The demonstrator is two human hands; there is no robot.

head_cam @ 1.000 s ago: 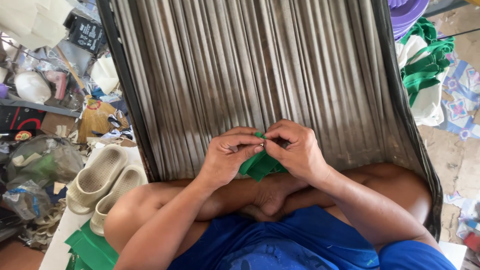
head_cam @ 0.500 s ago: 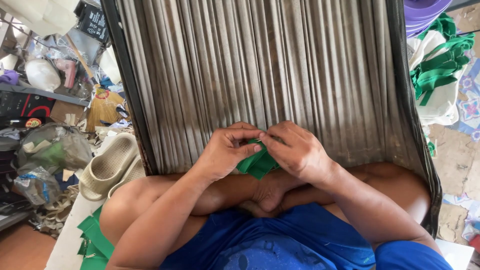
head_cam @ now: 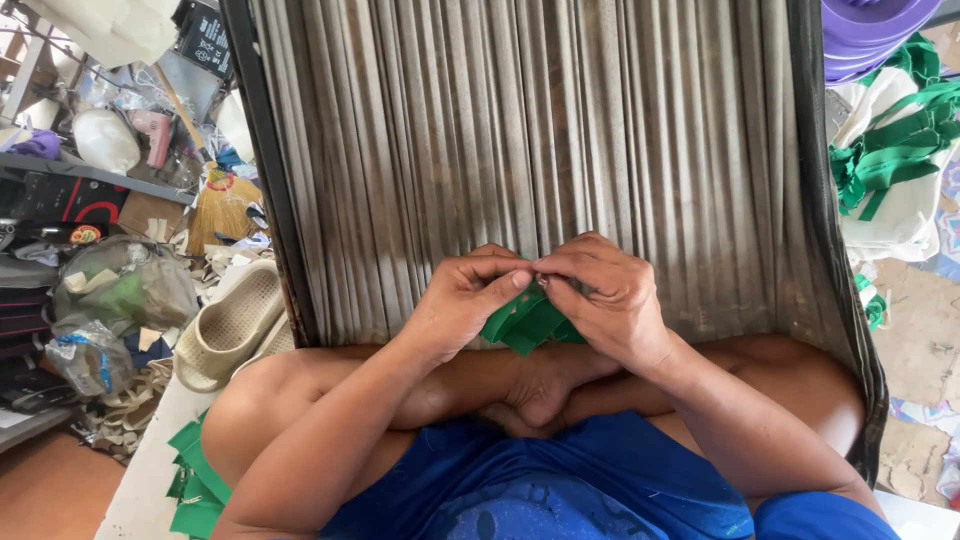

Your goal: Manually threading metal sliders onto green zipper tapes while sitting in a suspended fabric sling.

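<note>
Seated cross-legged on a ribbed grey mat, the person works both hands close together above the crossed feet. The left hand and right hand are pinched narrow on a small folded piece of green strap, fingertips meeting at its upper edge; whether a needle or pin sits between the fingers is too small to tell. Compared with a second ago, little has shifted: the hands hold the same spot and the same pinch, though the strap now shows more of its folded length hanging below the fingers, and the view has drifted slightly so the beige sandals sit a bit higher at the left. That reads as fine fingerwork on the strap continuing, not finished. More green strap pieces lie by the left knee; white bags with green handles are heaped at the right, well apart from the hands, under a stack of purple hats.
</note>
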